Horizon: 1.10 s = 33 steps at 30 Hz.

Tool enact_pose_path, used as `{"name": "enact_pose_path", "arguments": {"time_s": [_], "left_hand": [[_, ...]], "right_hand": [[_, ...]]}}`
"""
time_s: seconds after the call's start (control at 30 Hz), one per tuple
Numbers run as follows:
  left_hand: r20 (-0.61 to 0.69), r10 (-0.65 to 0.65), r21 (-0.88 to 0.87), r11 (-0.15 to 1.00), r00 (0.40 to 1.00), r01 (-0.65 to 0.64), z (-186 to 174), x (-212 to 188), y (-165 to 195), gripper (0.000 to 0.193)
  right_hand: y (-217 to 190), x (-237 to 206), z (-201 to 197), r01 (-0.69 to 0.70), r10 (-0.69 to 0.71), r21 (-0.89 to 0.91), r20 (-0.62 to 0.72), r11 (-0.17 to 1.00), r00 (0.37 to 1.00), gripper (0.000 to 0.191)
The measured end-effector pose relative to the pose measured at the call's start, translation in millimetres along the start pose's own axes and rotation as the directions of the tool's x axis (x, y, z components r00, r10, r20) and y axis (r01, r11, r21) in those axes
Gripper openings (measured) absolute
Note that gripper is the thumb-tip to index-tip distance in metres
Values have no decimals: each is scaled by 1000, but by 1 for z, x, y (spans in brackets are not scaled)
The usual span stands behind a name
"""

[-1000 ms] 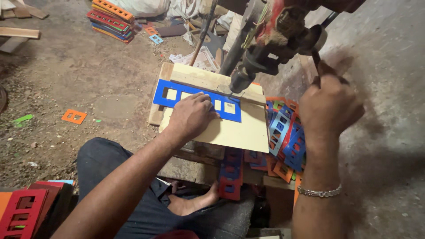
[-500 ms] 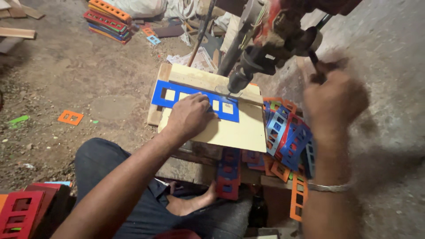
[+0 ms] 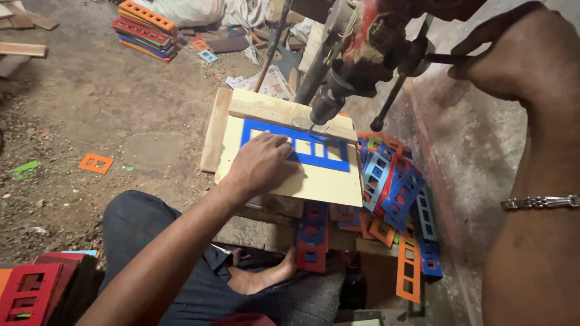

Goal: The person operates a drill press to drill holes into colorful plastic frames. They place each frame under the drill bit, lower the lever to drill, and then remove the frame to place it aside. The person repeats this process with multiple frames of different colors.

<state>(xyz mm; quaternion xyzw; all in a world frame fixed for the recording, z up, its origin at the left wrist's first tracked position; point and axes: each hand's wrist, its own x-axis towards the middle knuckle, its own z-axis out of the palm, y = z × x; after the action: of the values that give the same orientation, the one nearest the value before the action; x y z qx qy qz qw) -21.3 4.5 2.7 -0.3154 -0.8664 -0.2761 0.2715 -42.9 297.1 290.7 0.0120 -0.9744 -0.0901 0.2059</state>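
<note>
Taking the pale wooden board (image 3: 314, 181) under the drill as my marker, I start far off to its left: a loose orange cut-out plate (image 3: 95, 163) lies on the dirt floor (image 3: 139, 115), and well behind that, toward the far-left corner, sits a stack of orange, red and blue strips (image 3: 145, 30). Nearer me, well to the board's left, some red cut-out panels (image 3: 30, 290) stand at the bottom corner.

My left hand (image 3: 263, 164) lies palm down on the board's near-left part, fingers spread flat and pressing on the blue plastic frame (image 3: 329, 154), which has a row of rectangular windows. That frame lies flat across the board, just in front of a wooden batten (image 3: 272, 111) that runs along the board's far edge. My hand is open, pinning rather than clasping.

Above the frame's middle hangs the drill press chuck (image 3: 326, 105), its bit (image 3: 310, 128) right at the blue surface; I cannot tell whether it touches.

To the board's right, a heap of blue, red and orange cut-out frames (image 3: 393, 193) spills toward the floor. Above that heap, my right hand (image 3: 519, 57) is curled around the dark feed-lever handle (image 3: 444, 58) of the drill press, with a metal bracelet (image 3: 539, 203) on that wrist.
</note>
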Motion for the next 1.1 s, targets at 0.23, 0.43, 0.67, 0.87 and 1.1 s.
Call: {"name": "enact_pose_path", "arguments": {"time_s": [0.23, 0.43, 0.67, 0.87, 1.1], "left_hand": [[-23, -48, 88, 995, 999, 49, -18, -7, -20, 23], [40, -65, -58, 996, 997, 67, -17, -5, -25, 18], [-37, -108, -4, 994, 993, 108, 23, 17, 6, 20], [-42, -104, -29, 994, 994, 102, 24, 16, 7, 22], [-13, -125, -21, 992, 992, 125, 25, 17, 5, 23]], "right_hand": [[-6, -5, -8, 38, -39, -84, -13, 996, 999, 31], [0, -12, -4, 64, -60, 34, -94, 997, 994, 27], [-8, -11, -4, -39, 37, -26, -74, 999, 997, 26], [-15, -28, 8, -72, 69, -20, -139, 997, 988, 31], [-32, -63, 60, -97, 74, -35, -413, 995, 908, 26]]}}
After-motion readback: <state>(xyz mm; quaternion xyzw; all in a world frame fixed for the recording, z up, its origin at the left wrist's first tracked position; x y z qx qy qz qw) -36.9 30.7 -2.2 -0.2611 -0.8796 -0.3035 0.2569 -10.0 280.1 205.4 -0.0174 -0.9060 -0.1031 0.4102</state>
